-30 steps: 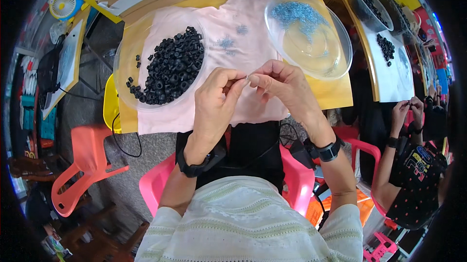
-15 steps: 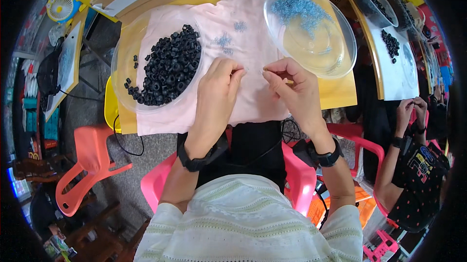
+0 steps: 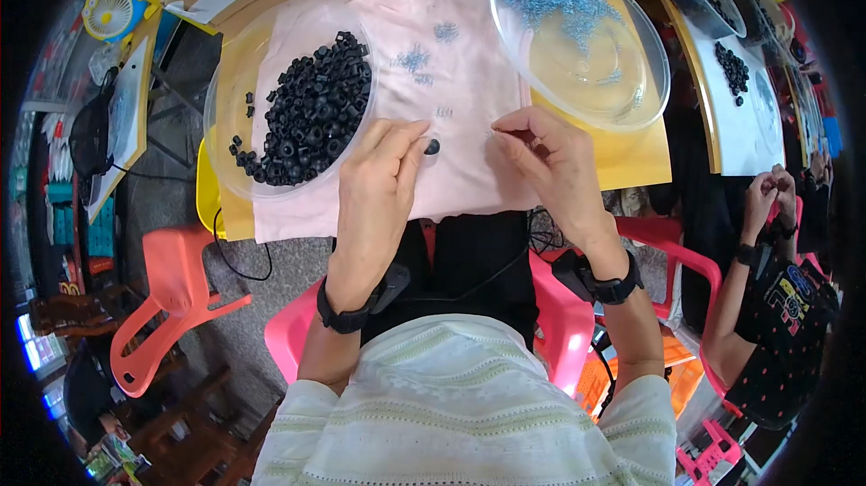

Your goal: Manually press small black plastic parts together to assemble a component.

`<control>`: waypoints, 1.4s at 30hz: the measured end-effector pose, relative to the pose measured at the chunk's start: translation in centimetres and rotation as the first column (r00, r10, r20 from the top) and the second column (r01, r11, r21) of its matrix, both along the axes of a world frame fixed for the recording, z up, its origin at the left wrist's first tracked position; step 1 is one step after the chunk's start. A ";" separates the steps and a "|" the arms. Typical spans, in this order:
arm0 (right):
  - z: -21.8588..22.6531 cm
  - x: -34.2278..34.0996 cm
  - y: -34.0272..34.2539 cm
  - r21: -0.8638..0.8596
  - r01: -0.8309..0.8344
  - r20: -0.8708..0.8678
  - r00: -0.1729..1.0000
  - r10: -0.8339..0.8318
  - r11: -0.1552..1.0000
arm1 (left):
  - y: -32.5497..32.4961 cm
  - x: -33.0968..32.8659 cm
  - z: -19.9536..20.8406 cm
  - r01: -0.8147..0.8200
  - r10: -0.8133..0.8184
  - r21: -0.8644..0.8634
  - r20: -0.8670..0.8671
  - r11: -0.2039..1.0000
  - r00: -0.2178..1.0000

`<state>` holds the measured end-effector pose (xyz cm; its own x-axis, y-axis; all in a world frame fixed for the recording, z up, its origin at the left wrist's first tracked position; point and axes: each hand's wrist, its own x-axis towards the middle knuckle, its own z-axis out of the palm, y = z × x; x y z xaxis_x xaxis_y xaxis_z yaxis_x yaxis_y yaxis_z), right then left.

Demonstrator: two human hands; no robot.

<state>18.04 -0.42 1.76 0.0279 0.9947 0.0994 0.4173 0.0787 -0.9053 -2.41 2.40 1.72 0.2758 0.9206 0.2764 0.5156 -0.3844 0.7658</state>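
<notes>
Left hand [image 3: 381, 175] and right hand [image 3: 566, 170] are bunching fingertips over the pink cloth [image 3: 465, 193], can't tell if either's pinching anything. One black knob [image 3: 433, 147] is showing over the cloth's near half, probably light, stiff, kinda slippery, so I'd be gripping its sides. Tiny pale bits [image 3: 444, 111] are lying mid-cloth.

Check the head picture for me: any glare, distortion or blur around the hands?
Head view: fisheye bending throughout, dark toward the corners; head view: glare on the clear bowl and pink chair; head view: left hand and right hand fairly sharp, but anything the right one pinches is too small to make out.
</notes>
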 end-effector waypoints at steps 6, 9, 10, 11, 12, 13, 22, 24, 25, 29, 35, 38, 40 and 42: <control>0.2 0.2 -0.5 0.053 -0.039 0.075 0.997 0.035 0.998 | -0.6 0.4 -0.6 0.043 -0.042 -0.099 0.017 0.994 0.999; -0.2 0.0 -0.5 0.063 -0.035 0.071 0.997 0.030 0.997 | -0.9 0.3 -0.5 0.038 -0.036 -0.102 0.019 0.994 0.999; -0.1 -0.1 -0.5 0.042 -0.031 0.053 0.998 0.029 0.999 | -1.0 0.2 -0.5 0.038 -0.036 -0.110 0.027 0.993 0.999; 0.1 -0.2 -0.6 0.020 -0.027 0.036 0.999 0.026 0.999 | -1.1 0.2 -0.5 0.039 -0.035 -0.118 0.036 0.992 0.999; 0.3 -0.3 -0.6 0.005 -0.025 0.019 1.000 0.025 1.000 | -1.1 0.2 -0.4 0.034 -0.025 -0.132 0.072 0.991 0.997; 0.5 -0.4 -0.7 0.015 -0.021 0.009 1.000 0.021 1.000 | -1.2 0.2 -0.4 0.030 -0.014 -0.147 0.108 0.989 0.994; 4.0 -1.9 -2.5 -0.016 -0.043 -0.293 0.955 0.036 0.999 | -2.4 -0.7 2.0 0.469 0.183 -0.450 0.841 0.760 0.509; 4.4 -2.2 -2.7 0.040 -0.056 -0.294 0.954 0.065 0.998 | -2.7 -0.9 2.3 0.511 0.219 -0.445 0.870 0.736 0.442; 4.5 -2.2 -2.8 0.072 -0.061 -0.276 0.958 0.078 0.996 | -2.8 -1.1 2.1 0.523 0.215 -0.434 0.878 0.734 0.427; 5.2 -2.7 -3.3 0.059 -0.061 -0.274 0.959 0.075 0.996 | -3.3 -1.1 2.4 0.525 0.220 -0.432 0.881 0.733 0.418; 5.7 -3.0 -3.7 0.166 -0.052 -0.221 0.971 0.089 0.985 | -3.7 -1.2 2.2 0.542 0.201 -0.397 0.901 0.741 0.385; 5.5 -3.0 -3.8 0.194 -0.035 -0.149 0.987 0.064 0.980 | -3.9 -1.1 1.7 0.480 0.187 -0.391 0.889 0.785 0.418; 5.6 -3.1 -3.9 0.204 -0.030 -0.113 0.992 0.054 0.978 | -4.0 -1.2 1.6 0.487 0.185 -0.385 0.894 0.784 0.408; 5.6 -3.1 -4.0 0.215 -0.030 -0.087 0.995 0.049 0.976 | -3.9 -1.5 1.5 0.547 0.173 -0.366 0.912 0.753 0.372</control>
<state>14.91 -4.43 7.37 0.0079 0.9512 0.3085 0.3263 0.2892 -0.8999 -3.88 -1.50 3.27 0.3987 0.9165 -0.0343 -0.5926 0.2860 0.7530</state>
